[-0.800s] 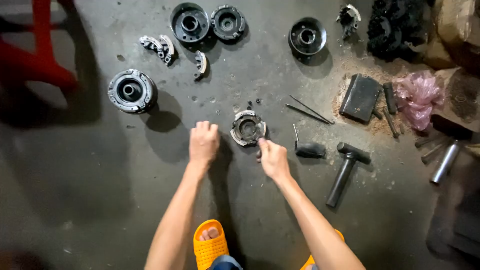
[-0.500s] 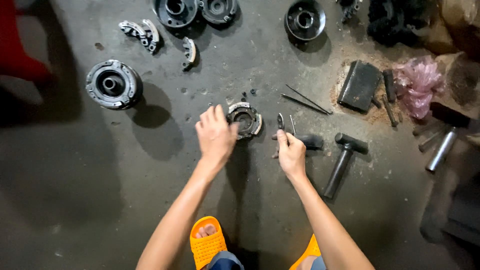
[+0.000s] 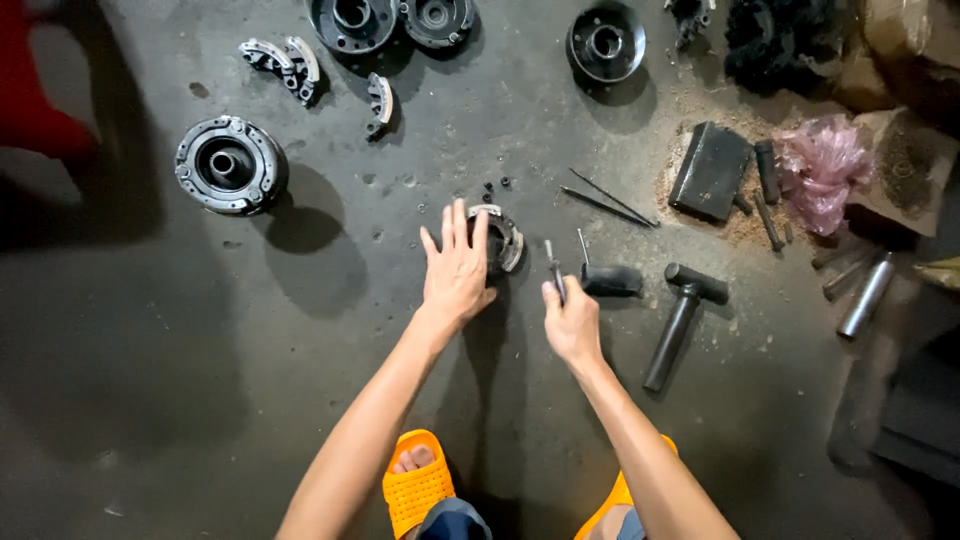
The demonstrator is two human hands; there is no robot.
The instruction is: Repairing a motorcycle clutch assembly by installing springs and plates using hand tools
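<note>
left hand (image 3: pixel 455 270) covers clutch hub (image 3: pixel 503 240); hammer (image 3: pixel 680 315) near.

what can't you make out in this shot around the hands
- Head view: the left hand covers much of the round part, so its centre is hidden.
- Head view: the thin tool in the right hand has its lower end inside the fist.
- Head view: the specks above the part are too small to identify.
- Head view: the discs are cut off by the top edge.
</note>
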